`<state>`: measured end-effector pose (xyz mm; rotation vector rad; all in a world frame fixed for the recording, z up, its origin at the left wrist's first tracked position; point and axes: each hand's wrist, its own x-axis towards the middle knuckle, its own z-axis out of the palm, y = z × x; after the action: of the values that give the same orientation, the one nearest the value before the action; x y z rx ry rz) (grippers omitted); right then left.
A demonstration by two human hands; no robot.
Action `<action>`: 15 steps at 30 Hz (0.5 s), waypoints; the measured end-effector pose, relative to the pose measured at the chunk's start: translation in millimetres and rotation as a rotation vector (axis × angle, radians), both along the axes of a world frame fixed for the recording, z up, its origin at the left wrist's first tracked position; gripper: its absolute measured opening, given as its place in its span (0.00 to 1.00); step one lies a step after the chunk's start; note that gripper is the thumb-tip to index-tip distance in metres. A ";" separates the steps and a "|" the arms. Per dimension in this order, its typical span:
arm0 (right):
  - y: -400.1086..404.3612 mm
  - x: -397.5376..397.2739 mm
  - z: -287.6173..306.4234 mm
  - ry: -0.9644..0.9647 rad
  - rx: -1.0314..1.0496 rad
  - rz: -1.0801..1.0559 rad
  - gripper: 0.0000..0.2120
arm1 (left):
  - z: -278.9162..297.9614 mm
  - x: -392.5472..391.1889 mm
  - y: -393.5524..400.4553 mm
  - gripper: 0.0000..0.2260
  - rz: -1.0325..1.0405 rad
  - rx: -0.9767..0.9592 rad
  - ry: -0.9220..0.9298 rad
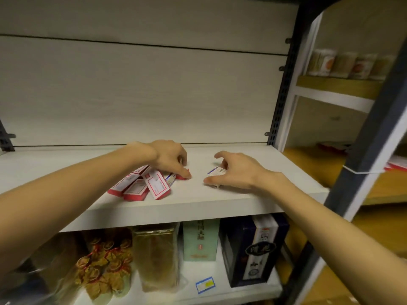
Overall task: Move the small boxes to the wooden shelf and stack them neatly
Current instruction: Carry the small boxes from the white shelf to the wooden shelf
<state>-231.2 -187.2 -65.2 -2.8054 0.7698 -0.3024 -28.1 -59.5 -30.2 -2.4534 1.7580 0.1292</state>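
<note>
On the shelf (220, 199), a loose heap of red boxes (141, 183) is pinched at its right edge by the left hand (169, 158); just right, a white box (214, 176) is gripped by the right hand (237, 171).

Light: dim, warm, even indoor light, its source unseen.
Shadows: soft, under the shelf (176, 208) board.
Blur: jars (343, 64) at right smeared; lower goods soft.
Distortion: wide-angle bending of the upright post (374, 137) and edges.
</note>
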 end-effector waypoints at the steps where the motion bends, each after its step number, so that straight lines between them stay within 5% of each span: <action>1: 3.0 -3.0 0.5 0.013 -0.060 -0.018 0.42 | -1.1 -1.1 0.3 0.29 -0.021 -0.005 0.026; 8: 30.2 -18.6 -14.6 -0.095 -0.096 -0.135 0.27 | -4.3 1.4 1.5 0.14 -0.168 -0.083 0.065; 15: 41.1 -26.2 -28.4 -0.242 0.035 -0.229 0.24 | -5.6 7.6 2.9 0.13 -0.201 -0.071 0.135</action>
<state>-257.4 -146.2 -93.7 -2.5845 1.0253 -0.6467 -20.5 -56.6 -35.8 -2.3468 2.0873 0.2215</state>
